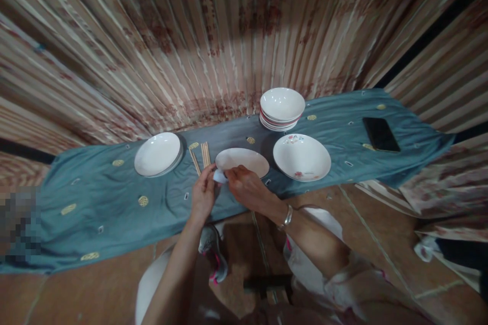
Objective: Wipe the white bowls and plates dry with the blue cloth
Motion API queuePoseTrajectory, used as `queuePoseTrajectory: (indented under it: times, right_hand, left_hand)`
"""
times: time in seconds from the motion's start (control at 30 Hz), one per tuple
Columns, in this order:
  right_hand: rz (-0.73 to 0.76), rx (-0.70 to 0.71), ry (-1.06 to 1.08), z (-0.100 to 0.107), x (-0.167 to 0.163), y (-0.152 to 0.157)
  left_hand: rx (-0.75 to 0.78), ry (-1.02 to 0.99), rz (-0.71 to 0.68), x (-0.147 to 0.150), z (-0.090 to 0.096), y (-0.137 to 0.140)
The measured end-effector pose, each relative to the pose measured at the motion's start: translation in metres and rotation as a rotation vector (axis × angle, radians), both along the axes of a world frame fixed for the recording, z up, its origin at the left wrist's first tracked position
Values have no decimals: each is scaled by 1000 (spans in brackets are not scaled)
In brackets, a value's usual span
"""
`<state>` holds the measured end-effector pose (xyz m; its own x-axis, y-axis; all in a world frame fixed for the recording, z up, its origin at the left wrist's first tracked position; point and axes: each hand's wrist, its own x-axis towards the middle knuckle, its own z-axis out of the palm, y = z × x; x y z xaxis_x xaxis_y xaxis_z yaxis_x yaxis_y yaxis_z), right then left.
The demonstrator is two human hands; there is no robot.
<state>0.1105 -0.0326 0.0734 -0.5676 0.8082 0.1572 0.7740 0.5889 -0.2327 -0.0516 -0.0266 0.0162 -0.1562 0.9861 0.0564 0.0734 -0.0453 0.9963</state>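
Observation:
My left hand [203, 194] and my right hand [247, 188] meet over the near edge of a table covered in a blue-green cloth [95, 198]. Both pinch a small white object [220, 176], perhaps a tissue or small cup, just in front of a white plate [244, 160]. The fingers hide most of that object. A bundle of wooden chopsticks [202, 156] lies just left of the plate, near my left hand. My right wrist wears a silver bangle [287, 217].
A stack of white plates [157, 154] sits to the left. A white bowl with red flowers [302, 157] stands right of the plate, a stack of bowls [282, 108] behind it. A black phone [380, 134] lies far right. Striped curtains hang behind.

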Motion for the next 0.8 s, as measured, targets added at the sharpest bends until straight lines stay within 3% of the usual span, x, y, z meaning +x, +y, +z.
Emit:
queuePoseTrajectory:
  times: [0.07, 0.13, 0.27, 0.43, 0.63, 0.7, 0.8]
  right_hand:
    - [37, 26, -26, 1, 4, 0]
    - [73, 55, -33, 1, 10, 0]
    - [77, 95, 1, 0, 22, 0]
    - [75, 48, 58, 4, 35, 0]
    - [81, 32, 355, 1, 48, 6]
    - [4, 73, 521, -2, 53, 11]
    - [-253, 102, 755, -4, 64, 20]
  left_hand:
    - [154, 313, 0, -7, -1, 4]
    - [274, 505, -10, -13, -2, 8]
    - [375, 638, -147, -15, -5, 16]
    - [383, 563, -230, -8, -5, 20]
    - [197, 269, -216, 16, 7, 15]
    - [111, 122, -180, 26, 13, 13]
    - [20, -83, -61, 37, 21, 13]
